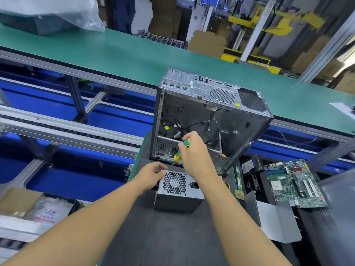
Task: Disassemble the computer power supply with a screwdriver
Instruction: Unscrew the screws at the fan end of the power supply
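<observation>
Two bare forearms reached in from the 6 o'clock edge over a dark work mat [163, 237]. Just past them, near the middle of the view, the grey power supply [177, 194] sat on the mat with its honeycomb fan grille facing up. The left hand [151, 174] rested at the unit's 10 o'clock corner, fingers curled down over the top edge and gripping it. The right hand [194, 152] was closed around the green-and-yellow handle of a screwdriver [181, 152], whose shaft angled down toward the unit's far edge; the tip was hidden, so contact could not be told. Toward 3 o'clock lay a grey metal side panel [276, 221] and, beyond it, a green motherboard [294, 183]. Directly behind the hands, at 12 o'clock, an opened computer case [211, 116] stood with loose black cables inside. Farther still, a green conveyor belt [115, 52] ran across the view, carrying a plastic-wrapped box [48, 14] at 11 o'clock.
</observation>
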`<state>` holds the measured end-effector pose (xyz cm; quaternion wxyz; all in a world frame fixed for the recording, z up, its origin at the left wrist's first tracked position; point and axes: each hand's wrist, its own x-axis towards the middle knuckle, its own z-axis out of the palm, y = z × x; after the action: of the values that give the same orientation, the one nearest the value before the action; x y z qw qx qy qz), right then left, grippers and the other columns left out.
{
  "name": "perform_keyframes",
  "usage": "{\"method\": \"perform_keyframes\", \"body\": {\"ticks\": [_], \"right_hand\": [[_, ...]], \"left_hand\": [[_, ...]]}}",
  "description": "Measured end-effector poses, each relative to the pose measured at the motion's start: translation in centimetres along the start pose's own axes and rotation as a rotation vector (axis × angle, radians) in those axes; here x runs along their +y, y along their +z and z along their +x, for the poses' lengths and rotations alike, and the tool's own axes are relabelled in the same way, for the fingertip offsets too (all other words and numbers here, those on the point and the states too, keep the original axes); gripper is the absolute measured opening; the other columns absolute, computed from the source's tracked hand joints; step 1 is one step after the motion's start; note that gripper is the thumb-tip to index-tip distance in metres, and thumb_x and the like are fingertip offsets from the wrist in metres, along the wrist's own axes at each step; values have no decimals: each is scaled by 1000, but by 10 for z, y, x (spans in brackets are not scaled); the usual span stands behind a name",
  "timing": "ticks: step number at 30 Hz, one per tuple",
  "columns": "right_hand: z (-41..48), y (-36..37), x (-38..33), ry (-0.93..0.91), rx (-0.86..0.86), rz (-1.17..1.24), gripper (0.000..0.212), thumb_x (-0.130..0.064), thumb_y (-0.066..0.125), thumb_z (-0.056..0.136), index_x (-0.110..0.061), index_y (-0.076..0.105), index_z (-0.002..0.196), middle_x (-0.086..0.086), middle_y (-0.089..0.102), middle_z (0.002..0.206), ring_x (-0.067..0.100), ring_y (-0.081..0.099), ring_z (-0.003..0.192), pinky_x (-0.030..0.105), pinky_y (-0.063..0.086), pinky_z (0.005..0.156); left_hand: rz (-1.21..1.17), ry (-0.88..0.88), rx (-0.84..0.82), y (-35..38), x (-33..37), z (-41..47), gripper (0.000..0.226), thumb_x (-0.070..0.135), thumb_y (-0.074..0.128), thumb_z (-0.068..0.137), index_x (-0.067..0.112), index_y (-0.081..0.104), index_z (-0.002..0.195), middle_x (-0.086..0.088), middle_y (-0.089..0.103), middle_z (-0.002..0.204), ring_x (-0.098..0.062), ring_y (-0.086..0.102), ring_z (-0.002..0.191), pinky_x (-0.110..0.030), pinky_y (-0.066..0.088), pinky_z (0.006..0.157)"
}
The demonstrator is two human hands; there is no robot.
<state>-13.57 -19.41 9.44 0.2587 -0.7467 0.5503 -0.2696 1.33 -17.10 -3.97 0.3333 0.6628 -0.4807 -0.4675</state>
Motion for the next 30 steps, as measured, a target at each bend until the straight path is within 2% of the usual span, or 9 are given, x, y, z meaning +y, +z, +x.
{"method": "perform_keyframes", "body": {"ticks": [3,6,12,16,19,24,26,29,30], "right_hand": [[-2,-1,1,-6,14,4,6,-28,47,102,-26,42,106,-4,53,107,8,53,84,29,40,70],[-2,-1,-1,-9,2,10,7,-29,47,102,-26,42,105,-4,53,104,7,54,83,29,41,68],[-1,2,-1,-12,-14,-5,7,-28,49,102,-25,43,104,-4,53,101,9,55,83,26,41,63],[-2,2,0,-28,-10,-22,7,-28,50,101,-26,43,102,-5,52,100,8,55,81,23,41,61],[-1,2,-1,-30,-10,-19,8,-27,50,101,-26,43,102,-6,52,100,8,55,80,21,40,60],[-1,2,-4,-40,-29,-27,8,-26,50,101,-25,43,102,-6,51,101,7,53,80,24,39,61],[-1,3,-6,-51,-44,-51,8,-26,50,101,-26,42,102,-6,52,101,7,52,79,26,39,62],[5,4,-14,-82,-116,-144,9,-26,51,101,-19,45,104,0,54,100,17,55,80,32,42,66],[8,4,-17,-106,-143,-203,11,-26,51,101,-17,46,105,1,53,99,19,54,80,32,40,66]], "left_hand": [[-65,-12,-10,-2,-1,-2,16,15,57,98,28,65,97,6,74,98,-13,68,92,-30,52,84],[-99,-1,-28,-2,-1,-4,20,7,53,98,22,66,100,6,73,104,-16,66,101,-36,50,93],[-117,-8,-8,-1,0,-4,17,5,54,97,16,67,96,2,73,90,-17,66,86,-41,52,87],[-101,1,32,2,1,-4,17,8,57,96,20,69,93,11,73,83,-9,65,82,-28,50,79],[-104,-13,50,2,1,-3,17,10,60,95,23,70,92,9,74,87,-10,68,87,-25,53,76],[-134,-18,61,2,0,-3,16,10,63,94,24,72,91,3,75,89,-20,71,90,-36,58,81],[-149,-16,66,2,-1,-4,19,12,63,94,29,71,98,4,75,92,-17,70,86,-35,58,81],[-201,-17,32,0,-2,-7,45,16,62,95,45,55,128,7,74,99,0,64,72,-18,51,69],[-208,-32,14,-1,-2,-7,50,16,62,95,46,49,133,4,74,104,-1,65,80,-20,51,76]]}}
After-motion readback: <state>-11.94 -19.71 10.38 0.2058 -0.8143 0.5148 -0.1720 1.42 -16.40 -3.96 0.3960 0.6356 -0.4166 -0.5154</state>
